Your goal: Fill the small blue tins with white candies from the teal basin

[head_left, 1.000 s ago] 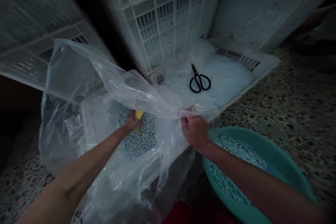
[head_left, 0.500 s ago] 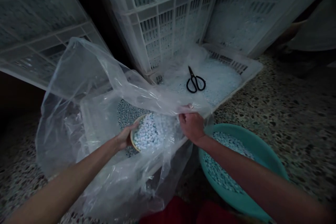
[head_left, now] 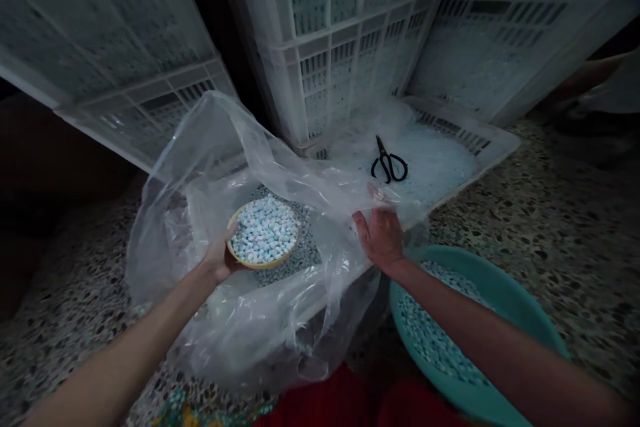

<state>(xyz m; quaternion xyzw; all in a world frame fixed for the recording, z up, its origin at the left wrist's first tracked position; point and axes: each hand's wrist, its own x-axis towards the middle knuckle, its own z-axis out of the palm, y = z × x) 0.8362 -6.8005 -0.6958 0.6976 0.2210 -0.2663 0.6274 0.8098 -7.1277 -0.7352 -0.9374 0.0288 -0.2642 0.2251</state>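
My left hand [head_left: 223,257] grips the rim of a yellow bowl [head_left: 273,261] heaped with small white and pale blue pellets [head_left: 265,230]. The bowl is above the mouth of a large clear plastic bag [head_left: 295,177], where more small pellets [head_left: 305,247] lie. My right hand [head_left: 383,233] rests against the bag's right edge, its thumb apart from the fingers, which partly show through the plastic. Just beyond that hand, black-handled scissors [head_left: 389,163] lie on a plastic-covered heap. Below my right forearm stands a teal basin [head_left: 525,300] partly filled with similar pellets.
Stacked white slatted crates [head_left: 345,40] rise behind the bag, with another stack [head_left: 115,67] at the left. A low crate [head_left: 500,140] holds the plastic-covered heap. At the far right is part of another person [head_left: 613,87]. The speckled floor [head_left: 545,213] surrounds everything.
The bowl in my left hand has come out from behind the plastic and shows fully. My right hand has loosened from its closed grip on the bag's edge. The camera view has shifted.
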